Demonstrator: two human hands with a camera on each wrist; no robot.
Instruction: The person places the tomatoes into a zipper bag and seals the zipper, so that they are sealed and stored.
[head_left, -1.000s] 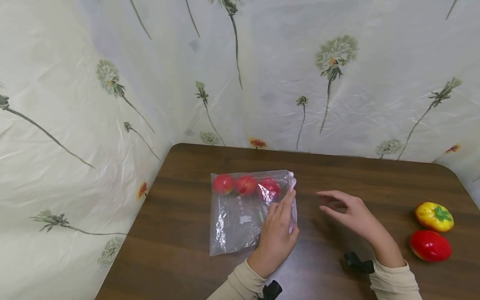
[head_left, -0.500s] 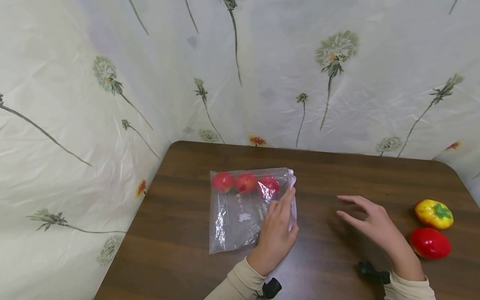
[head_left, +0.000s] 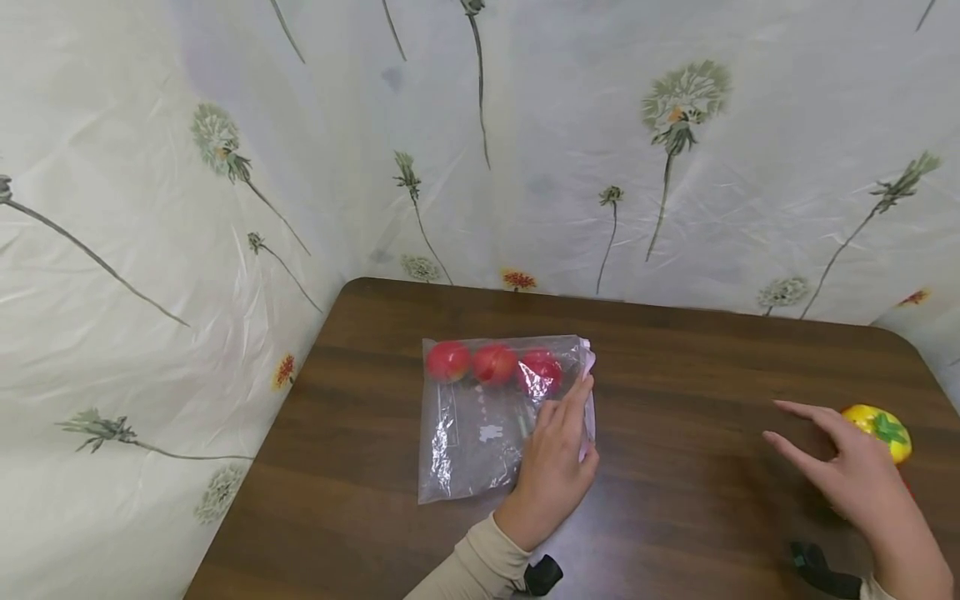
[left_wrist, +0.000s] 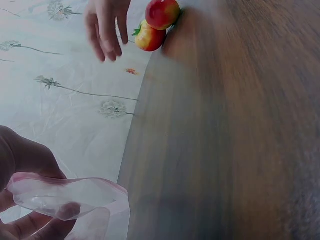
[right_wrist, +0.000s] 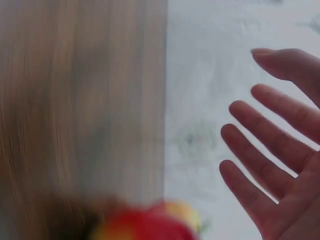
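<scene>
A clear zip bag (head_left: 468, 450) lies flat on the table, three red round fruits (head_left: 494, 364) lined up along its far side. My left hand (head_left: 551, 471) grips the bag at its pink-edged mouth. In the left wrist view that mouth (left_wrist: 75, 187) gapes between the thumb and fingers. Over the table's right side is my right hand (head_left: 862, 471), thumb and fingers spread apart and holding nothing. Just beyond it sits a yellow fruit (head_left: 873, 421) with a green leafy top. A glossy red fruit (left_wrist: 162, 12) beside that one is mostly hidden by the right hand in the head view.
The brown wooden table (head_left: 675, 358) has rounded far corners. Behind and to the left of it hangs a pale sheet (head_left: 525, 192) printed with dandelions. A dark strap piece (head_left: 821, 571) juts out at the right wrist, and another (head_left: 543, 575) at the left.
My right hand has moved right, from near the bag to the two loose fruits, now covering most of the red one. My left hand and the bag stay in place.
</scene>
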